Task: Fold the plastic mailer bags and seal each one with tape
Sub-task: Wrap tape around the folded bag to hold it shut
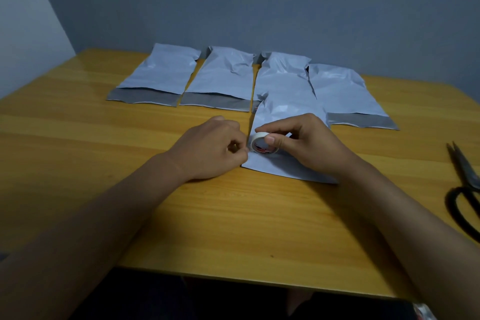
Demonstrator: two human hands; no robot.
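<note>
Here the right hand (309, 143) grips a small roll of tape (263, 143), thumb on its near face and fingers curled over the top; the left hand (213, 148) sits just left of it, thumb and forefinger pinched together at the roll's edge, though whether they hold the tape's loose end is too small to tell; the roll lies between the two sets of fingertips, its open face turned toward the person. Directly under the fingers lies the folded bag (285, 117), its long axis running away from them. Counted: five bags, one near and four others (161, 73) in a row beyond the fingers; one roll; one pair of scissors (465, 189) well right of the right hand, on the table (104, 150).
</note>
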